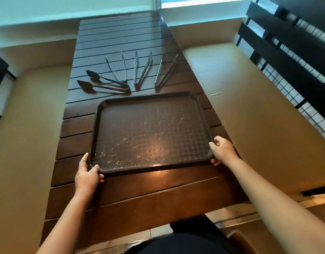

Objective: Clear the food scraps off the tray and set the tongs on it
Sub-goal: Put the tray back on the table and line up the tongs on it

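The person stands at the near end of a dark slatted counter [143, 191], arms stretched forward. The left hand [88, 174] grips the tray's near left corner, thumb curled over the rim, and the right hand [222, 150] grips the near right corner the same way. The brown tray [101, 110] lies flat on the counter between them, and its textured floor is speckled with small yellowish scraps [112, 159], thickest toward the near left corner and thinner across the middle. To clear it well, I would lift it level with both hands, carry it off the counter's side, then tip it toward one corner so the crumbs slide out together; a sharp tilt over the counter would only scatter them among the slats. Beyond the tray's far rim four pairs of tongs [104, 85] lie in a fan, untouched, clear of the tray. Cushioned benches [249, 99] run along both sides.
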Demonstrator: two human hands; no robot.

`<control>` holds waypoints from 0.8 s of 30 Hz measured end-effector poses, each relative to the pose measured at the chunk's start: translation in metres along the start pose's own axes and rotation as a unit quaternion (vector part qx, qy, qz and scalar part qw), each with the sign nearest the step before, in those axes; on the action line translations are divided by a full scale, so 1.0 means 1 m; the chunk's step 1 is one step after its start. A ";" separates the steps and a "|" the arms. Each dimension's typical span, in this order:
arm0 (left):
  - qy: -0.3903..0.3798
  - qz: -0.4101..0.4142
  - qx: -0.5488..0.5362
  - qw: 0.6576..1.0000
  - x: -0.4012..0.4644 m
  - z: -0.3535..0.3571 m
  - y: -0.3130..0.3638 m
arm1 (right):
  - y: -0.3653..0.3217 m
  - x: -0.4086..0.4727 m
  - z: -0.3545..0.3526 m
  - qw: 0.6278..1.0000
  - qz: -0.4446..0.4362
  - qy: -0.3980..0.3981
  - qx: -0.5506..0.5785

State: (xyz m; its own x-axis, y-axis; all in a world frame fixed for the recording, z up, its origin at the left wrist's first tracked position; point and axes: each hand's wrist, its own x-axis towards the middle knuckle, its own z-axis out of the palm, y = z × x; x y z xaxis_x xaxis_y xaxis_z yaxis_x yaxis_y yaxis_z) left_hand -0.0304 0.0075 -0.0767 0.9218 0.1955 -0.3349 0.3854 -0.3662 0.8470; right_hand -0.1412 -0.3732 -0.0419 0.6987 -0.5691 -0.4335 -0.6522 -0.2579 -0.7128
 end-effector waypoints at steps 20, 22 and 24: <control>-0.004 -0.083 0.007 0.996 0.000 0.010 0.018 | -0.003 0.046 -0.007 0.997 0.019 -0.061 0.052; -0.023 -0.087 0.017 0.996 0.001 0.008 0.020 | -0.004 0.046 -0.006 0.997 0.013 -0.057 0.052; -0.037 -0.090 0.025 0.995 0.002 0.006 0.021 | -0.006 0.043 -0.004 0.997 0.022 -0.047 0.050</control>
State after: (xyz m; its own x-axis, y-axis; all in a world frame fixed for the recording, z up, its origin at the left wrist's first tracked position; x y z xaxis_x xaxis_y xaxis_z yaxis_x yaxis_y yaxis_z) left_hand -0.0197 -0.0053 -0.0619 0.8372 0.1954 -0.5109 0.5451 -0.3755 0.7496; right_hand -0.1085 -0.3998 -0.0541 0.6977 -0.5017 -0.5115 -0.6536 -0.1532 -0.7412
